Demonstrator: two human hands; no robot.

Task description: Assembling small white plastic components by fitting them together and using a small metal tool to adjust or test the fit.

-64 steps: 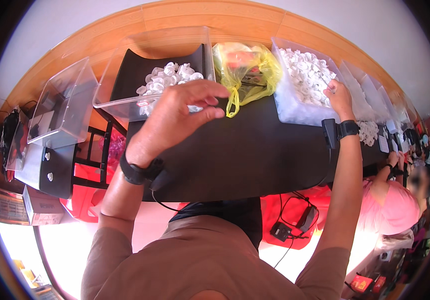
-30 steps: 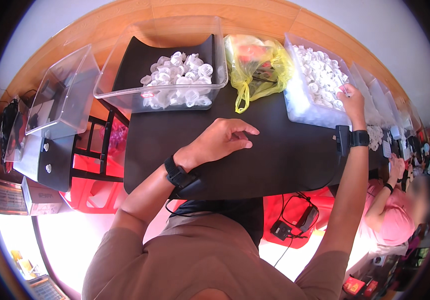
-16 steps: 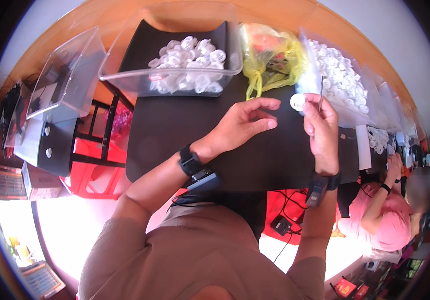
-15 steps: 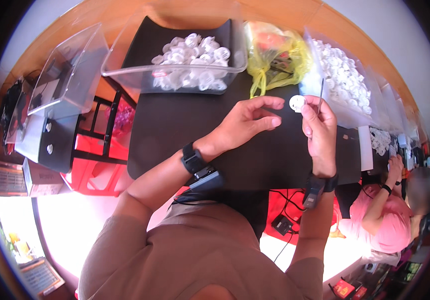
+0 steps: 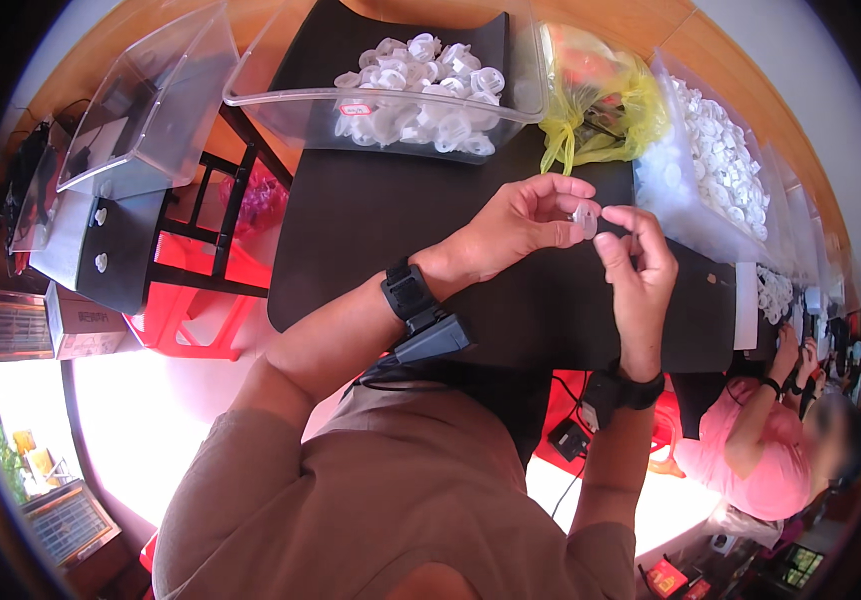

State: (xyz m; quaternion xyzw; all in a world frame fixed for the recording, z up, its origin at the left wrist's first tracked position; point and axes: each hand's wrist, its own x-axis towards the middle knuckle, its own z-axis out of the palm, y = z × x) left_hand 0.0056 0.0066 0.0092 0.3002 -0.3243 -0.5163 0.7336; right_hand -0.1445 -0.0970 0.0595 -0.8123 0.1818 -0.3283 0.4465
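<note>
Between the thumb and fingers of my left hand (image 5: 511,230) is a small round plastic piece (image 5: 585,221), whitish and partly see-through. My right hand (image 5: 641,270) is just to the right of it, with thumb and index finger curved toward the piece and a gap between their tips. I make out nothing between those two fingertips; the inside of the palm is hidden. Both hands are over the dark tabletop (image 5: 381,240). Beyond them, a clear bin (image 5: 291,124) contains a heap of similar whitish pieces (image 5: 421,75).
A yellow plastic bag (image 5: 591,125) lies right of the bin. Farther right, a translucent tub (image 5: 666,190) is full of white pieces. At left, a clear empty-looking box (image 5: 151,110) stands above a red stool (image 5: 191,320). Someone in pink (image 5: 751,440) works at the right.
The round piece has passed from my right hand to my left. My right thumb and index finger have parted. The thin dark stick at my right fingers is no longer visible.
</note>
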